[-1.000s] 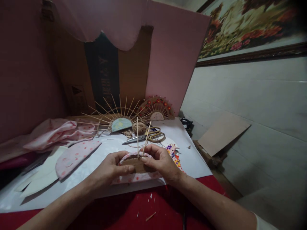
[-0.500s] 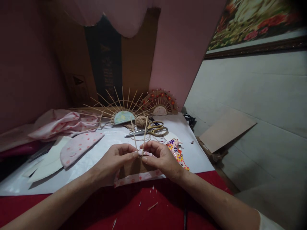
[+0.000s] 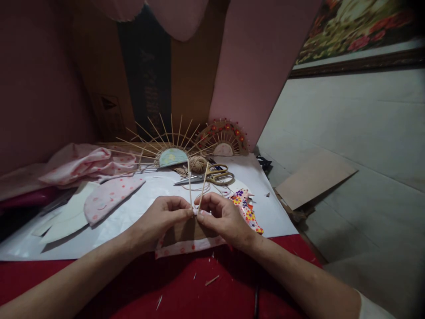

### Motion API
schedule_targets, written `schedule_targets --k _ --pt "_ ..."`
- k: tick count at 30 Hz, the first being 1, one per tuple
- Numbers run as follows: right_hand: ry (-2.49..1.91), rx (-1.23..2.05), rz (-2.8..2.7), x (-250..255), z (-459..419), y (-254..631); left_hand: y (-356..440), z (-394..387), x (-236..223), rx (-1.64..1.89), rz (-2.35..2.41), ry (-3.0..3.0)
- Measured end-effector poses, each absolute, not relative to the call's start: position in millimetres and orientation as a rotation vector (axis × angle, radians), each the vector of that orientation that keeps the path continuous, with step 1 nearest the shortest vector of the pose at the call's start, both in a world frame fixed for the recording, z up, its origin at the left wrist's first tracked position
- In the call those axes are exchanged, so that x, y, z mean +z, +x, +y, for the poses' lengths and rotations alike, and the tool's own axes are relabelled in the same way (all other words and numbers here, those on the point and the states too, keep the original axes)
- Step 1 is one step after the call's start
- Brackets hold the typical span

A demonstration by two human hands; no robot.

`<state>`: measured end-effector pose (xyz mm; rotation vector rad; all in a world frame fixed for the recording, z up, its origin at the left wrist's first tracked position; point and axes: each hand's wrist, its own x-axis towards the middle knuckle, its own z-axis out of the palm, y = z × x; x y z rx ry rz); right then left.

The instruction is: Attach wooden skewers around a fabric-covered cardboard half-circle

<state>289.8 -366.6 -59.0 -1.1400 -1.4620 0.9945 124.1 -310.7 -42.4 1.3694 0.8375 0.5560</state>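
Note:
My left hand (image 3: 168, 217) is closed, its thumb and index finger pinching the base of a thin wooden stick (image 3: 190, 184). My right hand (image 3: 224, 219) pinches a second thin stick (image 3: 203, 184) a short way to the right. Both sticks point upward, the right one leaning outward. Their lower ends meet the top edge of a brown cardboard piece (image 3: 186, 233), which is bordered with pink dotted fabric (image 3: 191, 246). My fingers cover the spot where sticks and edge join.
Behind my hands lie scissors (image 3: 217, 176), a twine ball (image 3: 198, 164), and two stick fans, one with a pale green half-circle (image 3: 172, 157), one with red flowers (image 3: 229, 128). A pink dotted half-circle (image 3: 111, 199) is at left, floral scraps (image 3: 247, 208) at right.
The left stick stands more upright, and the right stick leans further right. My hands keep their pinch at the cardboard's edge. The view has shifted slightly.

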Motion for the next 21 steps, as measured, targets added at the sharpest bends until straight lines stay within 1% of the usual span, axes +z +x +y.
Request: schedule_targets --k 21 --pt "-1.168 0.972 -1.475 -55.6 -369.0 289.7 126.7 -311.5 -45.1 0.586 0.86 1.374"
